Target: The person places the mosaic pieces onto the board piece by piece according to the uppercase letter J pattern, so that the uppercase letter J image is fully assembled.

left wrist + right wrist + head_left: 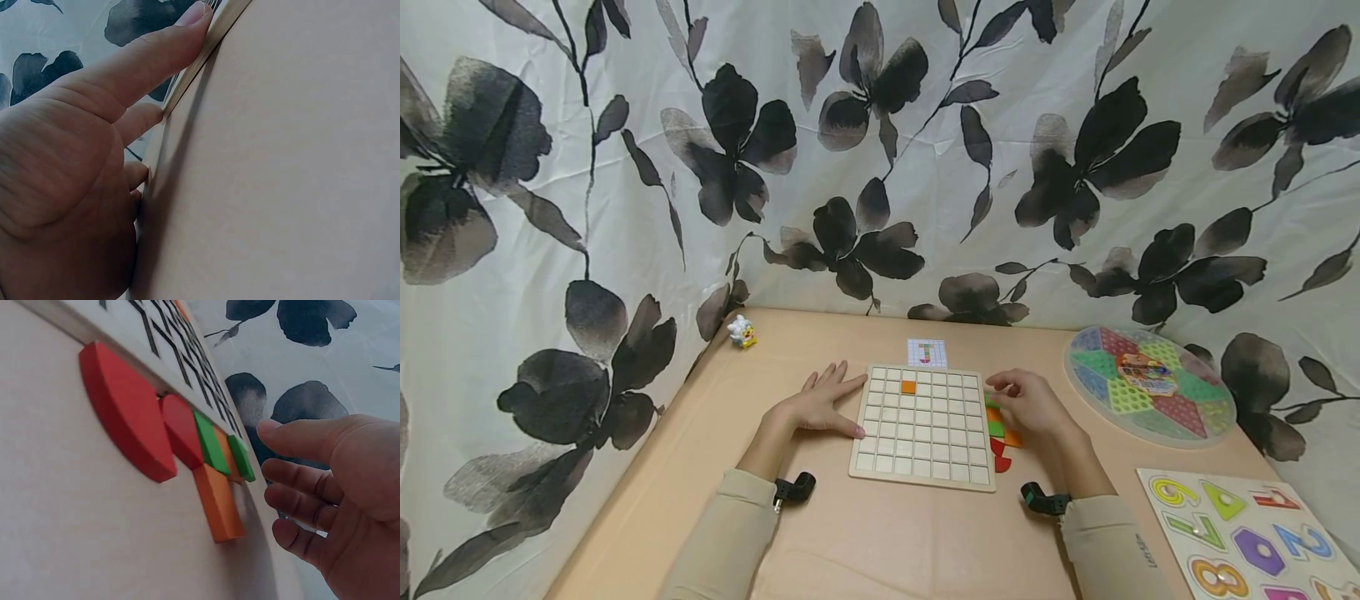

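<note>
Coloured blocks (996,429): right hand (1033,406) is nearer, just off the far end. Index hidden, can't tell if thumb and index are together. Far green block (242,459) just left of thumb; long axis appears outward from grid board (925,485). Row runs far-to-near along board's right edge; orange block (217,506) points outward. Left hand (812,408), fingers spread, touches left edge.

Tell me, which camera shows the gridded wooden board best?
The head view: it shows the gridded wooden board whole, with one orange square on it. The left wrist view shows little more than its edge, touched by the left hand; the right wrist view catches only part of it, steeply slanted.
</note>
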A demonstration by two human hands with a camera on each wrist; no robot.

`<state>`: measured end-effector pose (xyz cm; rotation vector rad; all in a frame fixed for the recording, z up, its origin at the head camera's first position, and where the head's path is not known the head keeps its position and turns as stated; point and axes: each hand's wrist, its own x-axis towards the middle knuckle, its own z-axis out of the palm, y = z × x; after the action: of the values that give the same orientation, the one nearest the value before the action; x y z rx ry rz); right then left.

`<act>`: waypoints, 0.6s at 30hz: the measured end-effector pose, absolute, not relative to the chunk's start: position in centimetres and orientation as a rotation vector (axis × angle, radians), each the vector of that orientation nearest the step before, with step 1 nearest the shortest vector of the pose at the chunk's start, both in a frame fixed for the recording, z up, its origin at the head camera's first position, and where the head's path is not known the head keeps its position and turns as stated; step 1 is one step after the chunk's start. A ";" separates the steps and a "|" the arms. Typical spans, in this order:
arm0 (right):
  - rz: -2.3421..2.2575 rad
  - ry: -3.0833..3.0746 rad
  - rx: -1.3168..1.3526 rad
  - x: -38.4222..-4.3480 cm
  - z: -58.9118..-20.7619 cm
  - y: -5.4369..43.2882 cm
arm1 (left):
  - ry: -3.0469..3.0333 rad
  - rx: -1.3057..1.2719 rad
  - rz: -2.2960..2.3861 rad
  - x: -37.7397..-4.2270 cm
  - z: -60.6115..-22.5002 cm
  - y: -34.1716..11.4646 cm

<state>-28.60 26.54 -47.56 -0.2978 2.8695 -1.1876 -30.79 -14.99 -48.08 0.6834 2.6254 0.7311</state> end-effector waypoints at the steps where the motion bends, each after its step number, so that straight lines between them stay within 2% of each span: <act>1: -1.180 2.869 -0.306 -28.6 -47.7 26.6 | 2.626 0.685 0.730 -30.8 -48.1 -15.0; 18: -1.098 2.906 -0.338 -28.9 -48.8 26.4 | 2.631 0.688 0.723 -30.9 -48.1 -15.0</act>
<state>-28.93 26.44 -48.78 -0.3381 2.9061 -1.0984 -30.87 -14.98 -48.14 0.6882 2.6314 0.7234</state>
